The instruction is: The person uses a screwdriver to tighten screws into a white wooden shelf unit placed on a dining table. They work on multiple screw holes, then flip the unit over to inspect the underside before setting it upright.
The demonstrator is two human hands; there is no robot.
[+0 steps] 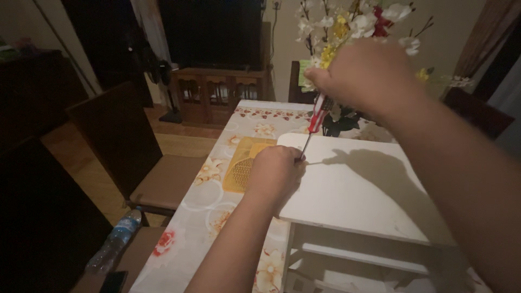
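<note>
Two hands working over white board (369,184): right hand (366,76) gripping red-handled screwdriver (316,119) upright, fingers fully closed; left hand (275,173) fisted at its tip, contents hidden.

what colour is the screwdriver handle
Red with some white, on the screwdriver in the right hand; head view.

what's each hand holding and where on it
The right hand grips a red-handled screwdriver by the handle's top. The left hand is fisted on the white wooden board at the tip; anything inside it can't be told.
</note>
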